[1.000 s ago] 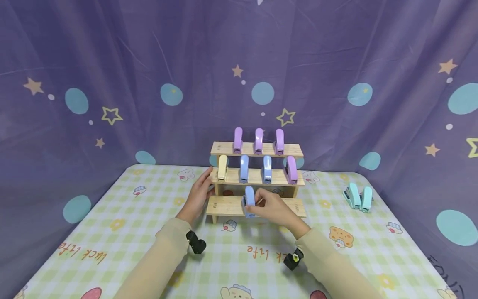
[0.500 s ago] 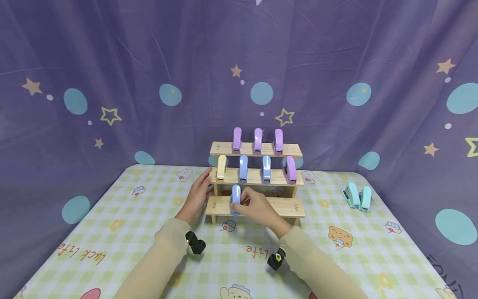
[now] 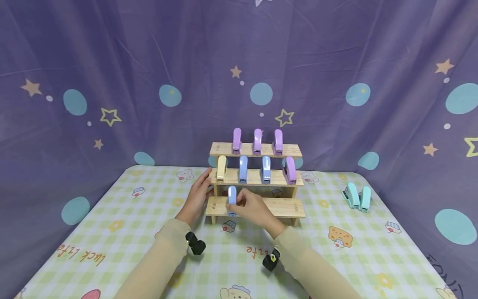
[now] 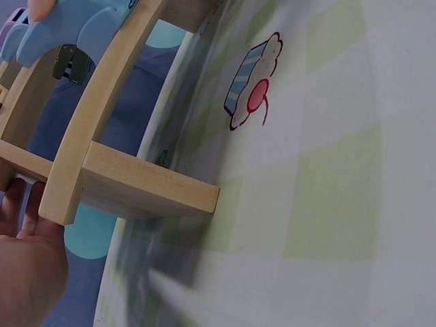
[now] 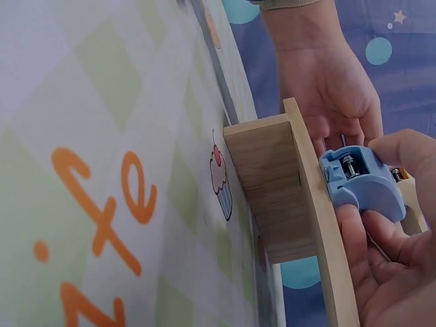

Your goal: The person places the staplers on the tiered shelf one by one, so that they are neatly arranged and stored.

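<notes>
My right hand (image 3: 253, 209) pinches a small light blue stapler (image 3: 232, 198) at the left part of the lowest step of a three-step wooden display rack (image 3: 284, 205). In the right wrist view, the thumb and fingers lie on both sides of that stapler, close against the step. My left hand (image 3: 195, 201) touches the left end of the rack with its fingers, some of them hidden behind the wood in the left wrist view. Above, the middle step carries a yellow stapler (image 3: 222, 168), two blue staplers (image 3: 243, 168) and a purple stapler (image 3: 289, 169).
Three purple staplers (image 3: 257, 141) stand in a row on the top step. Two mint green staplers (image 3: 351, 195) sit side by side on the tablecloth (image 3: 321, 257) to the right. A purple patterned curtain (image 3: 209, 108) hangs behind the table.
My right hand has moved left along the lowest step with the blue stapler, mostly in the first half second. My left hand has stayed at the rack's left end.
</notes>
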Motion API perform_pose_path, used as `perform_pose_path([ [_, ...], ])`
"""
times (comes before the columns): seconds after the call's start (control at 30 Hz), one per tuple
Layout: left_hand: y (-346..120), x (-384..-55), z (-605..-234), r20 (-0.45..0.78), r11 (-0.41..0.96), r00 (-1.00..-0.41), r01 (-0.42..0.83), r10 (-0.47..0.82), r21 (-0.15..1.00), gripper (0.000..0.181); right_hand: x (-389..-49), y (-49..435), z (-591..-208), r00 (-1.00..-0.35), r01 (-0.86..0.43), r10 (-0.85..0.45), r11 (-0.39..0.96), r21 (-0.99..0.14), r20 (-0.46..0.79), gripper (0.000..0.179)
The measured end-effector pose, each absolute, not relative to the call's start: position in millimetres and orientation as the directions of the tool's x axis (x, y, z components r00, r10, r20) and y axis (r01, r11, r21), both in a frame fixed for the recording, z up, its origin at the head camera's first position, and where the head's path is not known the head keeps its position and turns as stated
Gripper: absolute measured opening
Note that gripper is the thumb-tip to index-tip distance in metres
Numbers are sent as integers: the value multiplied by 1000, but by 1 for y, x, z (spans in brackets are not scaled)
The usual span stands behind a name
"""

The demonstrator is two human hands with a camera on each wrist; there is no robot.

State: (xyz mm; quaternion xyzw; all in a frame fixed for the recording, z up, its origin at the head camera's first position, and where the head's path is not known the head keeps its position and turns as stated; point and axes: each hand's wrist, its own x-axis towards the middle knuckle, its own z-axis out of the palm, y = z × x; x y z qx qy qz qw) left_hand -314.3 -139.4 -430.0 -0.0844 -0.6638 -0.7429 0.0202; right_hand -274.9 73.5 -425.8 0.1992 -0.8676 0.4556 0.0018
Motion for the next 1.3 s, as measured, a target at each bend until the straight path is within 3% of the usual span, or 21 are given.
perform_pose_path([
  [1.0, -139, -314, -429, 165, -125, -984, 155, 68, 980, 50, -274, 83, -420, -918, -327, -364, 476, -816, 156, 39],
  [1.3, -138, -314, -430, 164, -135, -984, 154, 68, 979, 49, -270, 104, -420, -916, -357, -349, 487, -797, 197, 28],
])
